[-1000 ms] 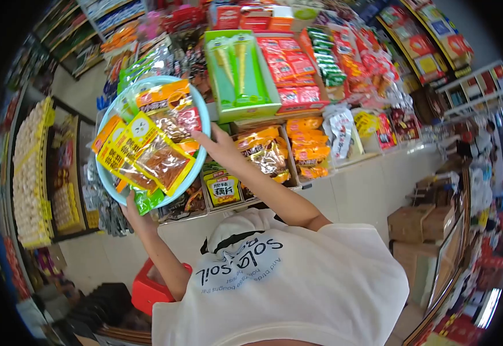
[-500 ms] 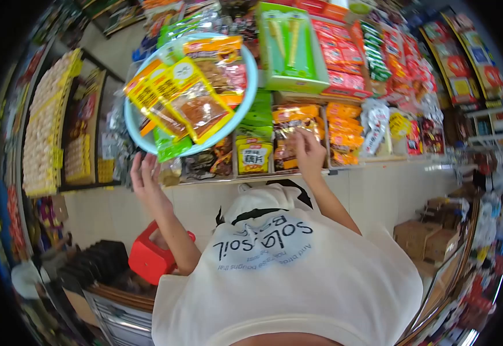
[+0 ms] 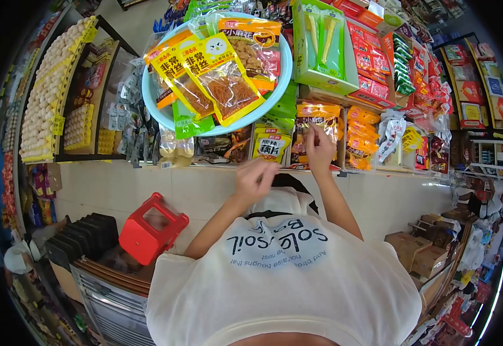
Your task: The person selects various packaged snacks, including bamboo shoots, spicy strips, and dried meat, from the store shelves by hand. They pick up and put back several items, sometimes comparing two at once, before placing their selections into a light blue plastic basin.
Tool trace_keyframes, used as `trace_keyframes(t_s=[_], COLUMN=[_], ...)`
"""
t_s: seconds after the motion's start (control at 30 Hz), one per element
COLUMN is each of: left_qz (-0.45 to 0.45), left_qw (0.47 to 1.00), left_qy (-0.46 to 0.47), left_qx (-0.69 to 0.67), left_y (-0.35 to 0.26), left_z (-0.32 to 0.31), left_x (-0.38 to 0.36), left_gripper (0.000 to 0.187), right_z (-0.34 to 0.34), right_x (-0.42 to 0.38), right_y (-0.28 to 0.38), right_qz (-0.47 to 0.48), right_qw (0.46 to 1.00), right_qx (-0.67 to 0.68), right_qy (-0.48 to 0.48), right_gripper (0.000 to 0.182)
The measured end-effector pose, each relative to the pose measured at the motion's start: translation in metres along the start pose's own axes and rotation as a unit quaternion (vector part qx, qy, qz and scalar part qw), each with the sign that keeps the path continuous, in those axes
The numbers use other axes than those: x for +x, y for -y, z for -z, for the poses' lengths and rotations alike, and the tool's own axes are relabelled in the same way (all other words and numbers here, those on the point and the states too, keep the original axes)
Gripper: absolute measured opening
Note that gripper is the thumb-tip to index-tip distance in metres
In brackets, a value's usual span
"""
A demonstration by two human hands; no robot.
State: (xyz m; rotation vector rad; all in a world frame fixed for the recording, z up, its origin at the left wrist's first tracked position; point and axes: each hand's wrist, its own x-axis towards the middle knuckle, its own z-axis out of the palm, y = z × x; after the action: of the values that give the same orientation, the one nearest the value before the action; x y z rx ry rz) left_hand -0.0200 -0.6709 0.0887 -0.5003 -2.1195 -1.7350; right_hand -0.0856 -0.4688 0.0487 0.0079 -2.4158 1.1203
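Note:
My right hand (image 3: 320, 151) is at the front compartment of the display, its fingers closed at the front of an orange-and-brown packet of small fried dough twists (image 3: 316, 114). My left hand (image 3: 255, 180) is in the air before the counter edge, curled and blurred by motion; whether anything is in it cannot be told. Just beyond it stands a yellow-and-white packet of lotus root slices (image 3: 270, 145). A light blue basin (image 3: 287, 63), up and to the left, holds yellow snack packets (image 3: 231, 81), an orange dough-twist packet (image 3: 251, 49) and a green packet (image 3: 189, 122).
Orange packets (image 3: 362, 135) fill the compartment on the right. Behind are a green box (image 3: 325, 49) and red boxes (image 3: 372, 63). Egg trays (image 3: 52, 86) stack up at far left. A red plastic stool (image 3: 152, 228) stands on the floor (image 3: 205, 193) at left.
My left hand has moved right, from below the basin to before the lotus root packet. My right hand stays at the dough-twist packet. The view has shifted, placing the display further right and higher.

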Motion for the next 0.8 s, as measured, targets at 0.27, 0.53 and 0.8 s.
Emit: trace_keyframes(t_s=[0.27, 0.53, 0.8], left_qz=[0.069, 0.191, 0.065], left_qw=[0.997, 0.98, 0.994], left_qy=[0.017, 0.049, 0.07], left_qx=[-0.041, 0.001, 0.057], left_y=[0.029, 0.077, 0.072], left_z=[-0.048, -0.052, -0.048], left_x=[0.019, -0.009, -0.011], left_gripper=[0.013, 0.015, 0.008], right_z=[0.0, 0.0, 0.0], right_x=[0.0, 0.002, 0.004], right_y=[0.009, 0.01, 0.015], right_qz=[0.007, 0.017, 0.034], right_qw=[0.999, 0.999, 0.997], right_qx=[-0.034, -0.048, -0.068], right_qy=[-0.009, -0.008, -0.006], right_gripper=[0.015, 0.014, 0.015])
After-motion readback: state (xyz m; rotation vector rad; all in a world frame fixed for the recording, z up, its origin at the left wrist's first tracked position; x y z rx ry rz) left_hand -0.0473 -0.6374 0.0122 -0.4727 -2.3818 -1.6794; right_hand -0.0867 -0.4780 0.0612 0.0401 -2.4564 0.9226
